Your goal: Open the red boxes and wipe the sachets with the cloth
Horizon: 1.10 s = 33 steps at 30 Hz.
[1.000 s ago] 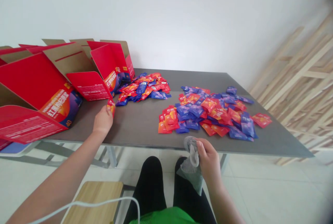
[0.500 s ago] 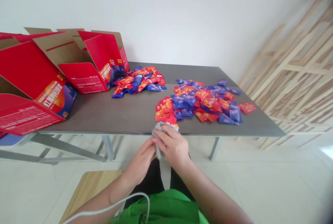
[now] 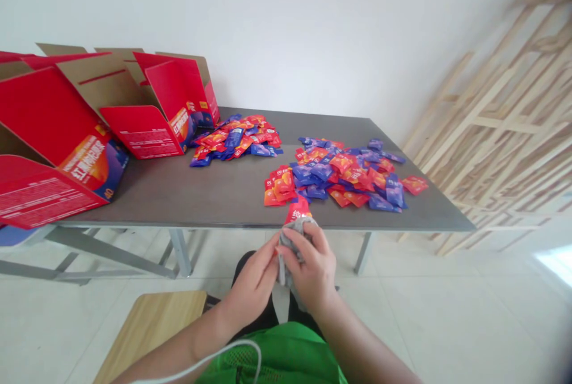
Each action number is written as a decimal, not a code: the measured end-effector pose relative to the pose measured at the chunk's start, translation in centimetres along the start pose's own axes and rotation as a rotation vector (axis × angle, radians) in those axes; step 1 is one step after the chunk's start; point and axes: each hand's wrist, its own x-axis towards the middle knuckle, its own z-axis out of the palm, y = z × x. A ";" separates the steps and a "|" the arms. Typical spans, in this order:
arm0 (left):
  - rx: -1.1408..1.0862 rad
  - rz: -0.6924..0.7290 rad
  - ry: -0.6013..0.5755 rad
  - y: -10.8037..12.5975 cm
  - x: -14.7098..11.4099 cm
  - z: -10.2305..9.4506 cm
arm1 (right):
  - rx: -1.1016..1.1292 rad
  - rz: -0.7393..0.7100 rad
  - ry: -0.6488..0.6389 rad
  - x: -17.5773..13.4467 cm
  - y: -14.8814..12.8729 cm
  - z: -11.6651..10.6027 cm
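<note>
My right hand (image 3: 314, 266) is closed round a crumpled grey cloth (image 3: 289, 247), just in front of the table's near edge. Pressed against the cloth's left side is my left hand (image 3: 254, 281), its fingers closed and partly hidden. A red sachet (image 3: 298, 210) shows right above the cloth at the table edge; whether the fingers grip its lower end is hidden. Close by on the table lies a small group of red-orange sachets (image 3: 280, 184). To its right spreads a loose pile of red and blue-purple sachets (image 3: 351, 172).
Another mixed sachet pile (image 3: 236, 139) lies further left on the dark table (image 3: 214, 196). Several open red cardboard boxes (image 3: 147, 131) stand at the table's left end. A wooden stool (image 3: 152, 327) is below left. Wooden frames (image 3: 500, 128) lean on the right. A white cable (image 3: 214, 351) crosses my left arm.
Both hands and the cloth have shifted slightly right and down in view. More of the red sachet shows above the cloth. The view itself has moved a little.
</note>
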 end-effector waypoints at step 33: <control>-0.033 -0.041 -0.092 -0.8 0.1 -0.5 | 0.208 -0.204 -0.122 -0.8 -0.8 -2.6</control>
